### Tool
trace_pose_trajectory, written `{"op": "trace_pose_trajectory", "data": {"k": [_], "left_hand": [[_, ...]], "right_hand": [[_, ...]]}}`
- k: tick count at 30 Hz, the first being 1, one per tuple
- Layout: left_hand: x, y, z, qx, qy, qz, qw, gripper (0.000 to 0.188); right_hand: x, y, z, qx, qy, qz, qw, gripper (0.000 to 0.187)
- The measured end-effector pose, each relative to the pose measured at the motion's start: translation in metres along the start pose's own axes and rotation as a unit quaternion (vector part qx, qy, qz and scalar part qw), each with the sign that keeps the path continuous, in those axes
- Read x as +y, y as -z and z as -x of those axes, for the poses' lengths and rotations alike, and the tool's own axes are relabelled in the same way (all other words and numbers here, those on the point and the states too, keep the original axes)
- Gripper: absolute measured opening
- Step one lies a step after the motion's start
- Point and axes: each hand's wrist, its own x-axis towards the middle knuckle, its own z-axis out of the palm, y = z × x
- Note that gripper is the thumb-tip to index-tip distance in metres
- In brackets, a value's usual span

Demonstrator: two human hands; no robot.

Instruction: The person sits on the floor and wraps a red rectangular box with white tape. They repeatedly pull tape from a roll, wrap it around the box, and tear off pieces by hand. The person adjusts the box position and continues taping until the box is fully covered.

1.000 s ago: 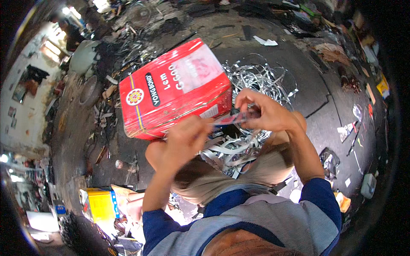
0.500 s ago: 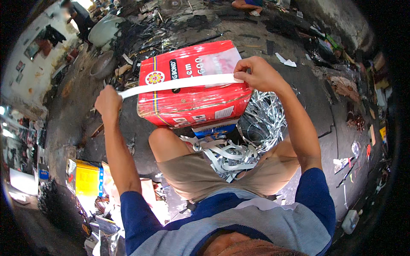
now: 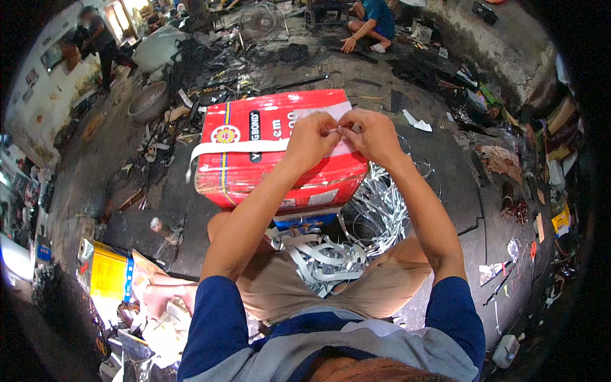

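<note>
Glossy plastic-wrapped red box, shiny metal strips

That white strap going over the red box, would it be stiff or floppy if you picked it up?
Probably springy rather than limp: the strap lies flat across the red box and bends over its edge, its free end hanging down in a curve. It looks thin and light. Both hands, left hand and right hand, pinch it together on top, so it seems to flex easily.

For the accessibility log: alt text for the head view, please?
Both hands, left hand and right hand, pinch the ends of a white strap together on top of a red box. Tangled silvery strips lie by the person's knees on the dark floor.
</note>
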Motion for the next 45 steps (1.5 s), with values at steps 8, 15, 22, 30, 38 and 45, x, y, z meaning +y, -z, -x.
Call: {"op": "trace_pose_trajectory", "data": {"k": [8, 15, 22, 30, 38, 45], "left_hand": [[0.006, 0.002, 0.009, 0.013, -0.029, -0.025, 0.999, 0.015], [0.012, 0.005, 0.008, -0.019, -0.006, -0.010, 1.000, 0.015], [0.006, 0.007, 0.006, -0.029, 0.017, 0.041, 0.999, 0.014], [0.000, 0.003, 0.003, -0.006, 0.059, 0.055, 0.997, 0.009], [-0.002, 0.006, -0.013, -0.049, 0.028, -0.027, 0.998, 0.011], [-0.002, 0.013, -0.030, -0.127, -0.038, -0.060, 0.989, 0.015]], "right_hand": [[-0.007, 0.009, 0.013, 0.007, 0.016, 0.005, 1.000, 0.015], [0.009, 0.017, 0.015, -0.037, 0.033, -0.078, 0.996, 0.017], [0.015, 0.011, 0.013, 0.001, 0.019, -0.128, 0.992, 0.016], [0.020, -0.019, 0.011, 0.051, -0.136, -0.195, 0.970, 0.014], [0.029, -0.032, -0.001, -0.004, -0.306, -0.501, 0.810, 0.030], [0.024, -0.044, 0.023, 0.112, -0.275, -0.408, 0.863, 0.034]]}}
